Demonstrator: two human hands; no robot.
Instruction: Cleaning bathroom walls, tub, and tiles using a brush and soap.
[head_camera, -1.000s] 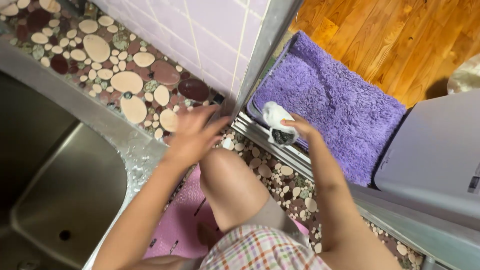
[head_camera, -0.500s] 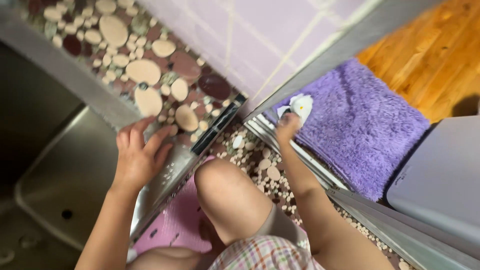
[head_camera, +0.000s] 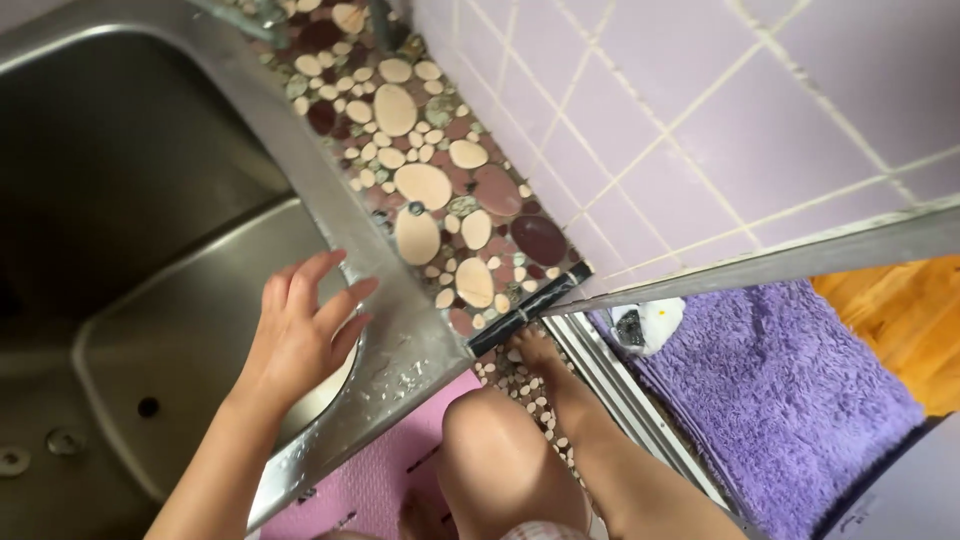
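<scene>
- The steel tub (head_camera: 150, 300) fills the left, its drain hole low in the basin.
- The left hand (head_camera: 300, 335) lies flat on the tub's wet rim, fingers spread apart, holding nothing.
- Right of the rim, a pebble-mosaic ledge (head_camera: 440, 190) runs up beside the lilac tiled wall (head_camera: 700, 110).
- The right hand (head_camera: 535, 350) reaches to the ledge's lower corner, mostly hidden; I cannot tell its grip.
- Further right, a white cloth (head_camera: 650, 322) lies on the purple mat (head_camera: 790, 400), apart from that hand.

Lilac tiled wall (head_camera: 700, 110), pebble-mosaic ledge (head_camera: 440, 190), wooden floor (head_camera: 900, 320), purple rug (head_camera: 800, 400).
</scene>
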